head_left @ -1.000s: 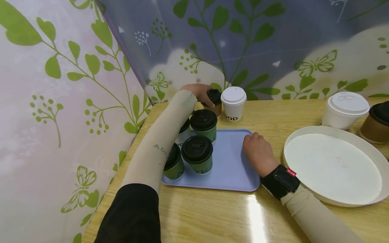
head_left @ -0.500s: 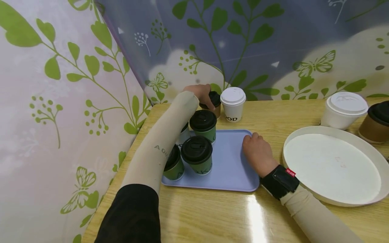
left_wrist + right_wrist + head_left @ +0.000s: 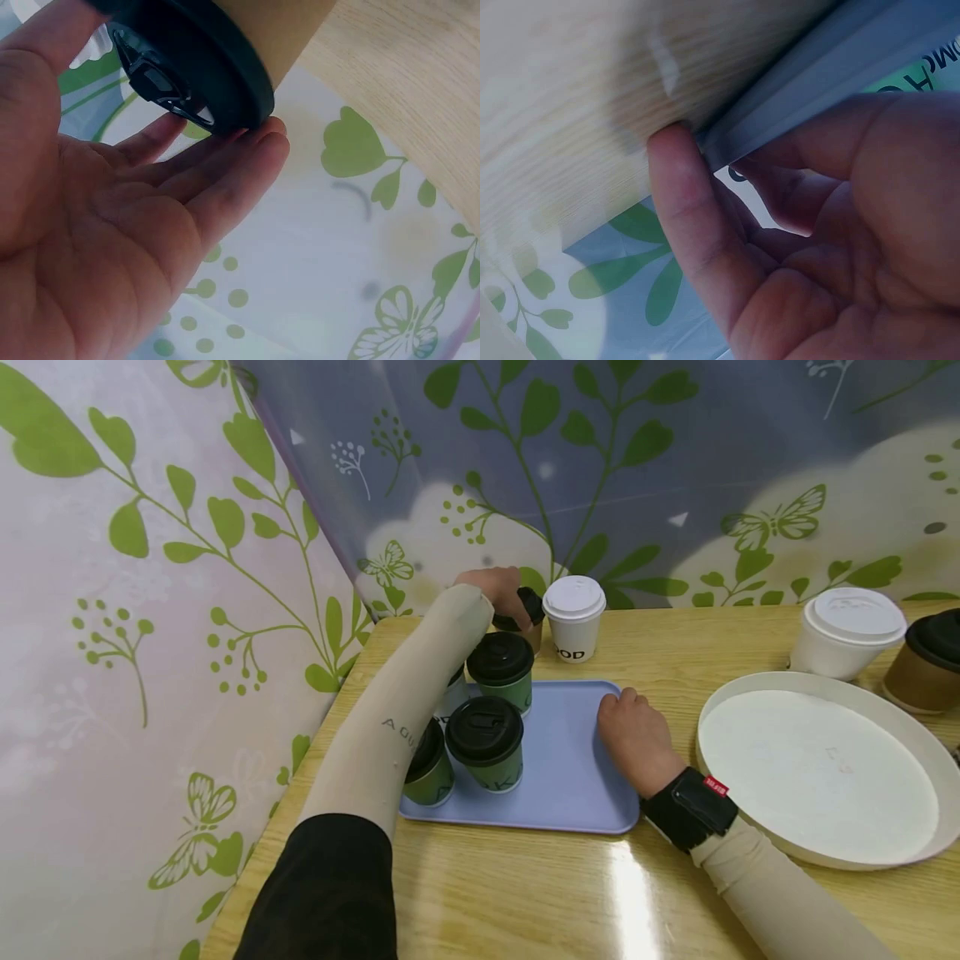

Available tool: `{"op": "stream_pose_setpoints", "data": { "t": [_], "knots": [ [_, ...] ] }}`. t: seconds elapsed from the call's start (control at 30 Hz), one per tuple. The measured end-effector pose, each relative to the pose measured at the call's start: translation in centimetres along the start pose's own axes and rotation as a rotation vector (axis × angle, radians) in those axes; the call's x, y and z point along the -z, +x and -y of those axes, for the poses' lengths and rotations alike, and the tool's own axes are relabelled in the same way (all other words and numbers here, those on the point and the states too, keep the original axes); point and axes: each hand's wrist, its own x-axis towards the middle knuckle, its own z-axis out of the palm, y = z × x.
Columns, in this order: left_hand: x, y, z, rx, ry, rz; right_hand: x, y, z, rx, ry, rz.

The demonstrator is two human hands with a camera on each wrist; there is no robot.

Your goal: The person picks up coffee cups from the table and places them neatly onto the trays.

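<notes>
At the back of the table my left hand (image 3: 498,593) reaches over a brown paper coffee cup (image 3: 536,637) and grips it by its black lid (image 3: 225,67). In the left wrist view, thumb and fingers lie on opposite sides of that lid. My right hand (image 3: 637,739) pinches the right rim of a lilac tray (image 3: 573,768), thumb and fingers at its edge in the right wrist view. On the tray's left half stand a front green cup (image 3: 489,764), a rear green cup (image 3: 517,693), a left green cup (image 3: 429,785) and a white cup (image 3: 454,697) partly hidden by my left arm.
A white lidded cup (image 3: 573,631) stands just right of the brown one. Further right are a round white tray (image 3: 817,777), another white cup (image 3: 840,647) and a second brown cup (image 3: 922,681). Patterned walls border the wooden table (image 3: 517,893) behind and left.
My left hand has shifted slightly to the right over the brown cup's lid. The right hand stays at the tray rim, and the cups on the tray keep their places.
</notes>
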Motion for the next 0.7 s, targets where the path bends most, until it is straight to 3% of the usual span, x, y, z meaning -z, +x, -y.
{"op": "stream_pose_setpoints", "data": {
  "t": [0.37, 0.53, 0.7],
  "knots": [
    [0.4, 0.0, 1.2, -0.031, -0.052, -0.057, 0.1, -0.1, 0.1, 0.005, -0.006, 0.018],
    [1.3, -1.3, 2.6, -0.066, -0.134, -0.110, 0.2, 0.0, 0.0, -0.001, -0.013, 0.057],
    [2.2, -3.1, 3.8, -0.108, -0.223, -0.217, 0.5, 0.1, -0.1, -0.001, -0.024, 0.076]
  ]
}}
